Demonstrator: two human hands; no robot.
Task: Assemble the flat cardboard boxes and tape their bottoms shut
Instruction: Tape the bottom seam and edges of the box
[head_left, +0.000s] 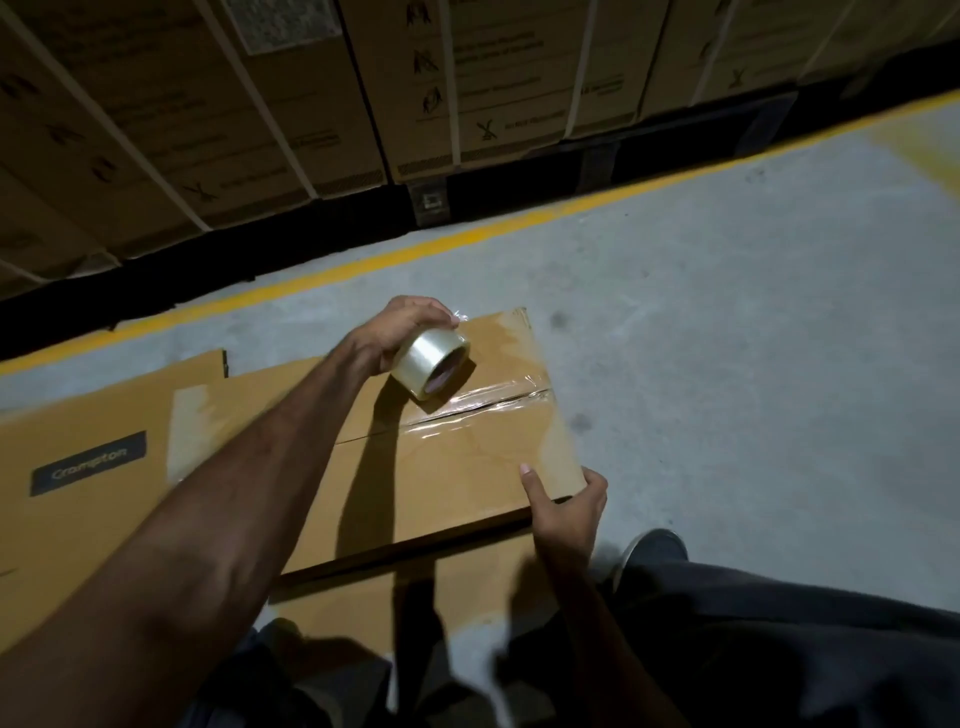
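A brown cardboard box (452, 467) lies on the floor with its closed flaps facing up. Clear tape (483, 402) runs along part of the flap seam and down the box's right edge. My left hand (400, 327) grips a roll of clear tape (431, 371) that rests on the far flap, just above the seam. My right hand (566, 506) holds the box's near right corner, thumb on top and fingers curled over the edge.
A flat cardboard sheet with a dark label (88, 462) lies to the left, partly under the box. Stacked strapped cartons (322, 93) stand on pallets behind a yellow floor line (467, 241). Grey concrete floor (753, 338) spreads to the right. My shoe (654, 551) and dark trousers are at the lower right.
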